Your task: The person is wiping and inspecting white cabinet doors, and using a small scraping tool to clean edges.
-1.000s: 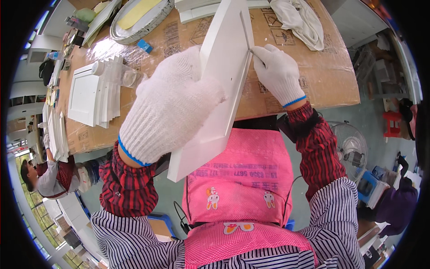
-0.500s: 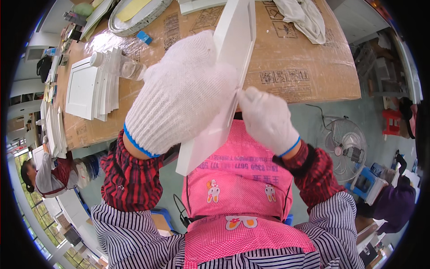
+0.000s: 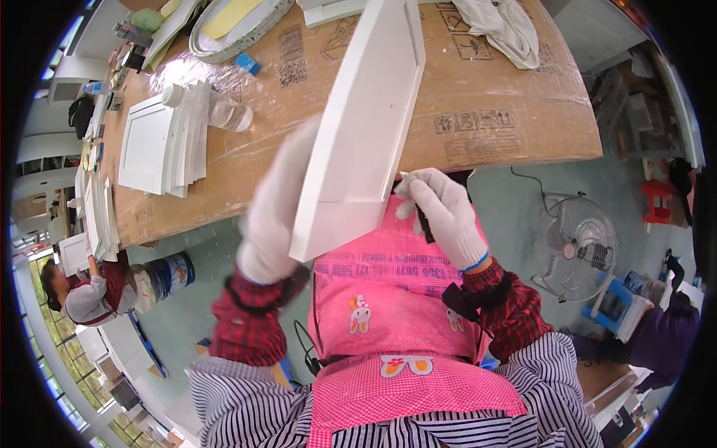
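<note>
A white framed panel (image 3: 371,112) stands tilted on edge in front of me, its recessed face turned to the right. My left hand (image 3: 278,205), in a white knitted glove, is closed on its left side near the lower end; the fingers are partly behind it and blurred. My right hand (image 3: 444,216), gloved too, is just right of the panel's right edge, apart from it. Its fingers are closed round a small, slim tool with a dark handle (image 3: 426,227); the kind cannot be made out. The panel's lower end is over my pink apron (image 3: 388,299).
On the cardboard-covered table (image 3: 463,97) lie several white panels (image 3: 146,149), a clear bottle (image 3: 230,116), a blue block (image 3: 247,64), a round tray (image 3: 224,51) and a white cloth (image 3: 508,33). A fan (image 3: 579,243) stands right. A co-worker (image 3: 97,295) holds a panel at left.
My left hand has swung from across the panel's face to its left side. My right hand has drawn down and away from the panel's edge, bringing the dark handle into view.
</note>
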`<state>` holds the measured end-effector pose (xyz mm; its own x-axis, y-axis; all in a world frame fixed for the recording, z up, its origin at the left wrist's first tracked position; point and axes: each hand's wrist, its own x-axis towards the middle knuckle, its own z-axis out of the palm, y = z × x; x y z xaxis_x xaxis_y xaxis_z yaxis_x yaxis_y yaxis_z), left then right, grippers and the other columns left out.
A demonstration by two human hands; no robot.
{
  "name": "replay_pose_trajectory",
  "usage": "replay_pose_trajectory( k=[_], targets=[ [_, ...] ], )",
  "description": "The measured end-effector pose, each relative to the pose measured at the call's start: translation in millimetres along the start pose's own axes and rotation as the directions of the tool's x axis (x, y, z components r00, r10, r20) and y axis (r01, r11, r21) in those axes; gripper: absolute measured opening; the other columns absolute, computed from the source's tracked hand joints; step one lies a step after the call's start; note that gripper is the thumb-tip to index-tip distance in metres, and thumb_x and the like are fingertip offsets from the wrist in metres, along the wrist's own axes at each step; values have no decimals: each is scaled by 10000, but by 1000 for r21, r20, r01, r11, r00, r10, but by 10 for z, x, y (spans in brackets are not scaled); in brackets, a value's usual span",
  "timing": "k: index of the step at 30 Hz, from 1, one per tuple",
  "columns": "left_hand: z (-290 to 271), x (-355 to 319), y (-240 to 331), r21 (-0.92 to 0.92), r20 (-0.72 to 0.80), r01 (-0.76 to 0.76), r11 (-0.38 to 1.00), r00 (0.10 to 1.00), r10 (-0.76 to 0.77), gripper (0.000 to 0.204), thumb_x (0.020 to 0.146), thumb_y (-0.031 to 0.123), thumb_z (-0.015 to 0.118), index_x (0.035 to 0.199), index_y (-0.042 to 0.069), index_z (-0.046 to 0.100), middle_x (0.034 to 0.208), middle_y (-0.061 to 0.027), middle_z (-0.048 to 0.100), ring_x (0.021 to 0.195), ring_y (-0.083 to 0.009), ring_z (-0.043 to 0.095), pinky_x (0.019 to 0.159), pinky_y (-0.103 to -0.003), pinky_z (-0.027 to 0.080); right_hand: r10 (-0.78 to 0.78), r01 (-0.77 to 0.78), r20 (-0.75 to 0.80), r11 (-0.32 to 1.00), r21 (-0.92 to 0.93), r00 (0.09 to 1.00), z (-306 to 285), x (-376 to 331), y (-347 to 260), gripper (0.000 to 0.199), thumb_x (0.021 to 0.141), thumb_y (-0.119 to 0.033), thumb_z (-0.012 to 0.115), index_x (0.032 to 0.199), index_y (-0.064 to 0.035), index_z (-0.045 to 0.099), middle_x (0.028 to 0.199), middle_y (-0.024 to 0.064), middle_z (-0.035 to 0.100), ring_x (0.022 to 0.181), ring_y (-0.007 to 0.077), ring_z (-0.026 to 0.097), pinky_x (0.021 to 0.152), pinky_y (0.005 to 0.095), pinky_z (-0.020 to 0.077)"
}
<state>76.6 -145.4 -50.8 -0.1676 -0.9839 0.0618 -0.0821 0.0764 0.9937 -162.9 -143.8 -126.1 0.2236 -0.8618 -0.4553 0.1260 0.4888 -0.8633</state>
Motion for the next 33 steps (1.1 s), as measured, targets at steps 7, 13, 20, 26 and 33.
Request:
replay_pose_trajectory(
  k=[7,13,20,26,33],
  targets=[
    [507,-261,-806,276,-148,-110,955,977,155,373,907,190,853,1194,-24,749,1093,-120,771,986,-262,746,898,-374,586,-180,187,79,978,-92,980,81,-60,55,232,1094,-148,545,1181,33,660,928,63,734,756,95,672,603,282,523],
    [187,-96,-598,716,-201,-301,630,776,598,134,968,43,727,1058,-55,717,993,-120,772,843,-212,744,784,-344,595,-156,114,-240,977,-179,958,-242,-70,-26,213,1084,-144,566,1191,9,669,809,21,632,618,69,558,577,253,487],
    [-810,271,958,335,-140,77,939,990,-31,337,1054,106,530,1330,-51,645,1296,-179,698,1162,-247,686,991,-355,555,-167,98,-344,973,-207,924,-479,-30,-125,235,1086,-143,566,1204,33,667,819,19,604,625,55,554,573,238,477],
    [-762,775,1071,401,201,19,916,974,-108,368,1086,139,488,1335,-90,630,1378,-173,639,1247,-285,673,1147,-390,492,-588,334,-134,616,-713,798,-570,559,-156,174,1027,-143,624,1135,-40,715,921,96,718,711,215,691,644,343,548],
    [-551,835,1114,612,483,-384,692,874,57,367,1110,170,467,1391,9,639,1408,-110,622,1351,-280,582,1129,-397,490,-697,420,313,-18,-907,645,-437,890,-529,188,981,-181,618,1140,-110,690,919,115,700,795,345,726,688,455,586]
  ],
)
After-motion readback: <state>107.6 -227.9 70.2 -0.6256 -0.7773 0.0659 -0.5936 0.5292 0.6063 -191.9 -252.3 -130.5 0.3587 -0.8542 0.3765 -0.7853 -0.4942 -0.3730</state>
